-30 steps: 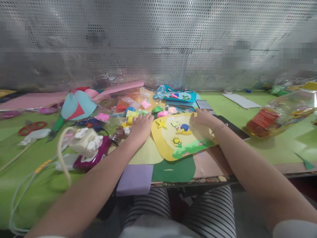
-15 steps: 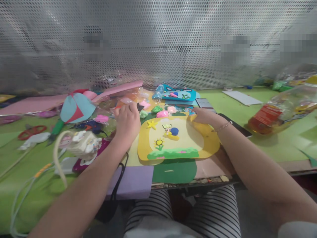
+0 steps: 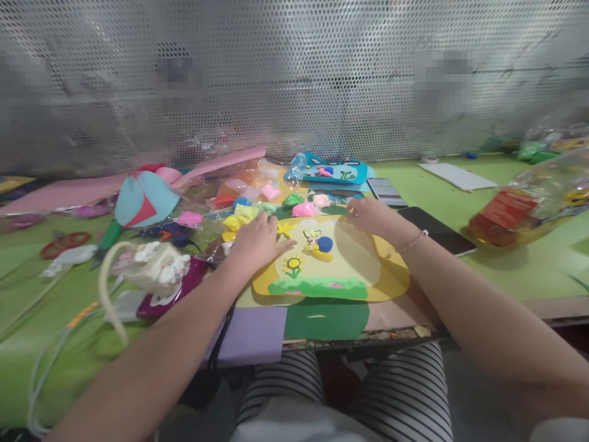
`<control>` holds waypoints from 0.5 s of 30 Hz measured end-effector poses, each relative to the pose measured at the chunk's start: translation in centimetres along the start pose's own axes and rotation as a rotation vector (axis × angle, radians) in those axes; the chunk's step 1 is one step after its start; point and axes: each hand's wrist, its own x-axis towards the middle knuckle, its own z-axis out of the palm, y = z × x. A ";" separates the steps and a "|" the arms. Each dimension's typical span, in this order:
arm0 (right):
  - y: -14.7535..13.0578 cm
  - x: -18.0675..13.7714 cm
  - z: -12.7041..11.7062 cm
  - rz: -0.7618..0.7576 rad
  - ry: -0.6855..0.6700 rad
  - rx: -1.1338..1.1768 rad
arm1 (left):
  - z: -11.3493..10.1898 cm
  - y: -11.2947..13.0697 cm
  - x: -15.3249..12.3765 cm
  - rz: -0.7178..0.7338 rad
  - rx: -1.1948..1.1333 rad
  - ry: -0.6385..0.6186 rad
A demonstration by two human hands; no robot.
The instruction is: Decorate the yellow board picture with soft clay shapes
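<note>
A yellow foam picture board (image 3: 363, 270) lies in front of me, with a clay snail (image 3: 319, 244), a sunflower (image 3: 293, 264), a yellow star (image 3: 286, 228) and a green grass strip (image 3: 317, 286) on it. My left hand (image 3: 257, 242) rests flat on the board's left edge, fingers stretched toward the star. My right hand (image 3: 370, 215) holds the board's far right edge, its fingers curled over it. Small clay lumps in plastic bags (image 3: 243, 202) lie just beyond my left hand.
A green table (image 3: 506, 258) ends at a perforated metal wall. Left of me lie a white and purple toy with a cord (image 3: 156, 270), red scissors (image 3: 62, 242) and a foam cap (image 3: 142, 199). A phone (image 3: 437, 230) and a bag (image 3: 529, 205) sit right.
My left hand came down from the clay bags onto the board's left edge. The board shifted slightly and stays under my right hand.
</note>
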 end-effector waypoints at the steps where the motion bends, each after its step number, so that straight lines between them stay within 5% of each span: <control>1: -0.1 0.0 0.0 0.000 -0.008 0.005 | 0.2 0.1 0.0 -0.001 -0.002 -0.001; 15: -0.4 0.0 0.1 -0.031 -0.059 -0.035 | 0.7 0.7 0.4 -0.049 0.027 -0.012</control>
